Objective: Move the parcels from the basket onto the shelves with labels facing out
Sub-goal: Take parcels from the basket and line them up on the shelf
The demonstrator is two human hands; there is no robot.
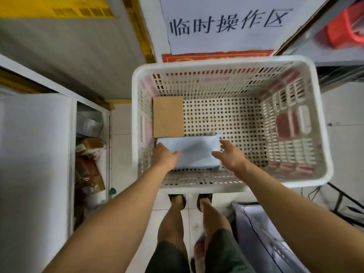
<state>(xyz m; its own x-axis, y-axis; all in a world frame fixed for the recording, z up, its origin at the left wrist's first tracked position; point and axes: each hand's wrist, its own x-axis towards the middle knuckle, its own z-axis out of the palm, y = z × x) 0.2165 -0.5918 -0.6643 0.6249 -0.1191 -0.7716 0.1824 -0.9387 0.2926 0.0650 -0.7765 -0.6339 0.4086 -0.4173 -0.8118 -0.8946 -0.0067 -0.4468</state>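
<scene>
A white perforated plastic basket [232, 63] stands on the floor in front of me. Inside, a brown cardboard box [168, 116] lies against the left wall, plain side up. A pale blue soft mailer parcel [195, 152] lies at the near left of the basket floor, no label showing. My left hand [164, 157] rests on the mailer's left end, thumb on top. My right hand [229, 154] hovers at the mailer's right end with fingers spread, thumb near its edge. Whether either hand grips the mailer is unclear.
A white shelf unit [35, 154] stands at my left, with mixed parcels [89, 152] in its lower bay. A paper sign [226, 22] hangs on the wall beyond the basket. A red stool [346, 28] is far right; a grey crate [262, 239] sits near right. My feet touch the basket's near side.
</scene>
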